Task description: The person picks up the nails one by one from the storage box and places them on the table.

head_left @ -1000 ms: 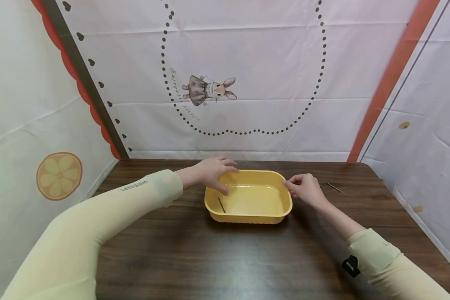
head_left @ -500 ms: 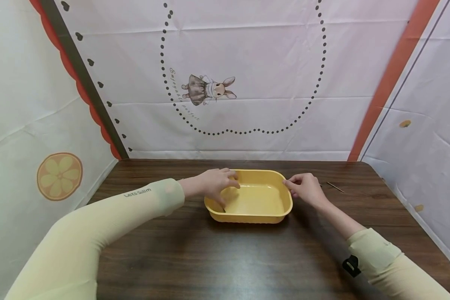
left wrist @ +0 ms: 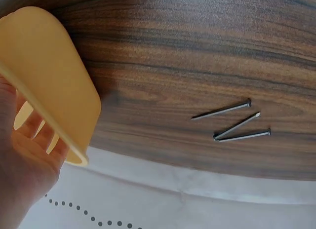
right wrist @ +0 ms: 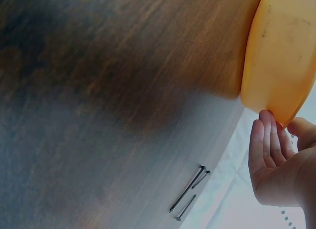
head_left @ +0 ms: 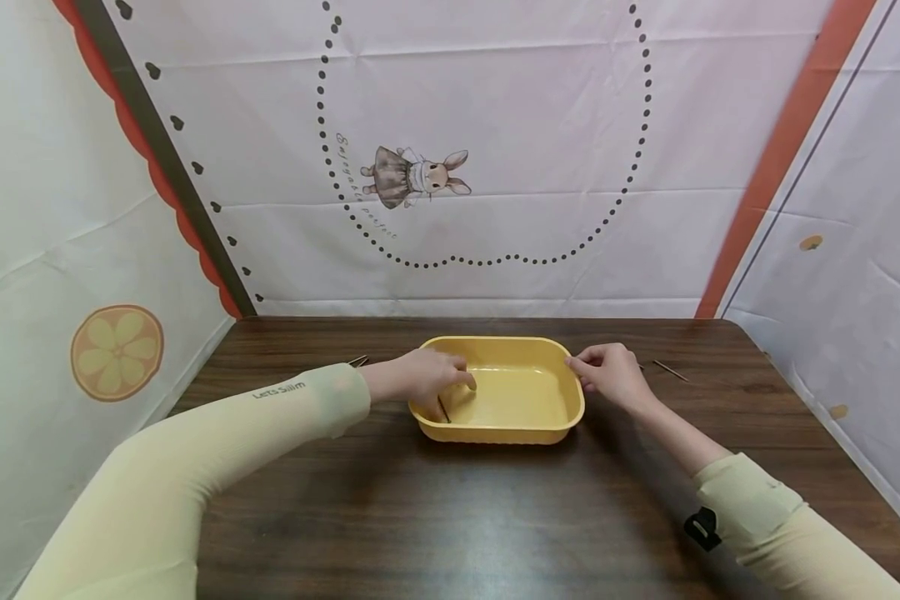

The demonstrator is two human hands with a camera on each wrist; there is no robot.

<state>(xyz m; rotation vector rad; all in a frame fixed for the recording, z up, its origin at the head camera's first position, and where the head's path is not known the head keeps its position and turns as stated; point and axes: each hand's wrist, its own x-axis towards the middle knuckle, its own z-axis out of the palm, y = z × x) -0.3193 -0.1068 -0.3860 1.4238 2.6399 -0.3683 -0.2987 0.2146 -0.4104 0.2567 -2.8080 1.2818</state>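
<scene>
A yellow plastic basin (head_left: 498,434) stands on the dark wooden table, with one nail (head_left: 444,409) lying in its left end. Over the basin's left wall reaches my left hand (head_left: 426,377), its thumb right beside that nail. The left wrist view shows the left fingers (left wrist: 38,135) spread loosely inside the basin, their tips hidden by its wall. At the opposite end, my right hand (head_left: 613,377) pinches the basin's rim between thumb and fingers. In the right wrist view the right thumb (right wrist: 303,130) is at one side of the rim and the fingers lie against the outer wall.
Left of the basin lie loose nails (left wrist: 222,110) on the table, partly behind the left forearm in the head view. Several more nails (right wrist: 187,189) lie beyond the right hand. A printed white cloth (head_left: 540,150) hangs at the back and both sides.
My left hand has lowered deeper into the basin, its thumb coming down to the nail. My right hand keeps its pinch on the rim, and the basin stays in place.
</scene>
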